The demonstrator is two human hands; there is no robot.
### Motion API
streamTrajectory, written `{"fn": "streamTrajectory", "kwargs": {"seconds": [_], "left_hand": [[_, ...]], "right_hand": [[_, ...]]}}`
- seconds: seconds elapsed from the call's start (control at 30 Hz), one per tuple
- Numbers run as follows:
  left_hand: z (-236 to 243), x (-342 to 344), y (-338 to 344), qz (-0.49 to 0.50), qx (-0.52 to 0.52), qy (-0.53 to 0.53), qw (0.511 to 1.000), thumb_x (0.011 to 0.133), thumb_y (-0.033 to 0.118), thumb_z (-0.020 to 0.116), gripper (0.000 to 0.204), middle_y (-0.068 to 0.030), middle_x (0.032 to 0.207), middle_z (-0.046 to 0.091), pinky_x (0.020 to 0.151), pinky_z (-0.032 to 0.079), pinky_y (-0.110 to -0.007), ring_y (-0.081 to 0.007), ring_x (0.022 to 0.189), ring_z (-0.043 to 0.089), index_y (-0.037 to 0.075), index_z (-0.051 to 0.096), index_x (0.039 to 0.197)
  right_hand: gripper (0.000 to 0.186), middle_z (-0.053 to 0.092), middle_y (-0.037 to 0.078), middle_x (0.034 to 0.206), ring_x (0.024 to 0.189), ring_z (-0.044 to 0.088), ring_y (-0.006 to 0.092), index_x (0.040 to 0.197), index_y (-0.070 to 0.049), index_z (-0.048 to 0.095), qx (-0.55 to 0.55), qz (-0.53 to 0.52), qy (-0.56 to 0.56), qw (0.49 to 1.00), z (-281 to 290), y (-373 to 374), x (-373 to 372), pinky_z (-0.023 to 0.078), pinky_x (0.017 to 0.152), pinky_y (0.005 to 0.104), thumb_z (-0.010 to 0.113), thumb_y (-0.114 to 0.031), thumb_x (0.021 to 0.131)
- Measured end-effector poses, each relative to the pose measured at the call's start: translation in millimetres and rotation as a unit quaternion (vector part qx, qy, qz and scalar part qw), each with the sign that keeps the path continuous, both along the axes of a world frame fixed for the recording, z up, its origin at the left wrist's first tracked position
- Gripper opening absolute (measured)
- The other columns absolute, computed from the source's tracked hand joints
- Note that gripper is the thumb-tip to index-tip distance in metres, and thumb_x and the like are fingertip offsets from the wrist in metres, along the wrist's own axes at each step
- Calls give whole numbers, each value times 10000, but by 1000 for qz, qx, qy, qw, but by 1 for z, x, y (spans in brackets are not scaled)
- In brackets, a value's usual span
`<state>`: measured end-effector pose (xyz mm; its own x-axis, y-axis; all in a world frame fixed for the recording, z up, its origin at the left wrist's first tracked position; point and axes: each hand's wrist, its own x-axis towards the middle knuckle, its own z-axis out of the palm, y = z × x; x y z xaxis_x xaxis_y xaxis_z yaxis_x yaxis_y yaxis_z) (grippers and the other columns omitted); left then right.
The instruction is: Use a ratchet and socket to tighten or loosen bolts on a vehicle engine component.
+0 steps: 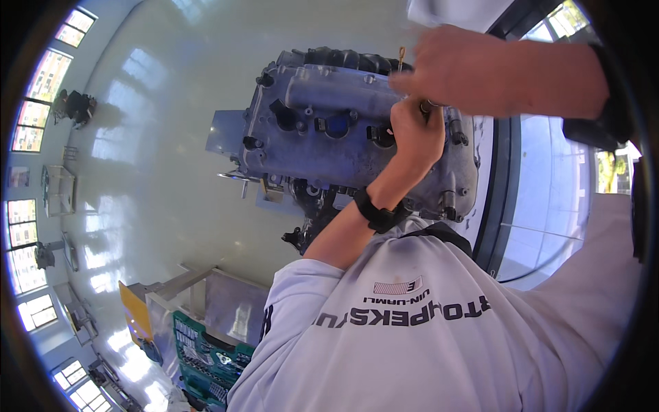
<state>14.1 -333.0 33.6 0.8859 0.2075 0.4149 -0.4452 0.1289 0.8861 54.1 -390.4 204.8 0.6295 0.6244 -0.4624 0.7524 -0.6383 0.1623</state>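
Note:
An engine [309, 151] with a grey valve cover and black coil connectors lies below me. My left hand [415, 134] is closed round a metal tool [429, 106], seemingly a socket driver, over the cover's right part. My right hand [439, 65] is just above it, reaching in from the right; its fingers are blurred, so what they hold is unclear. A yellow dipstick loop [402, 53] sticks up beside my right hand.
At lower left stand a metal cart [237, 299] and an open green socket case [195, 350] with a yellow panel [134, 309] beside them. A dark-framed glass partition [511, 178] runs along the right. Workbenches [58, 189] line the far left wall.

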Motion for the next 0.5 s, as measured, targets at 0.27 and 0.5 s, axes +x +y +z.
{"fn": "streamTrajectory", "kwargs": {"seconds": [0.27,0.5], "left_hand": [[-8,-5,11,-40,61,-4,997,740,63,582,55,-182,557,527,484,402,-414,-374,514,549,16,562,720],[0,-11,6,121,23,53,991,757,102,635,113,-145,552,530,488,410,-408,-337,531,571,40,559,702]], "right_hand": [[242,587,106,705,788,612,241,959,30,570,-207,-55,80,974,24,31,-4,513,709,352,587,-44,730],[203,567,107,681,751,584,213,828,-49,533,35,-14,-28,999,3,25,-20,466,720,353,632,17,665]]}}
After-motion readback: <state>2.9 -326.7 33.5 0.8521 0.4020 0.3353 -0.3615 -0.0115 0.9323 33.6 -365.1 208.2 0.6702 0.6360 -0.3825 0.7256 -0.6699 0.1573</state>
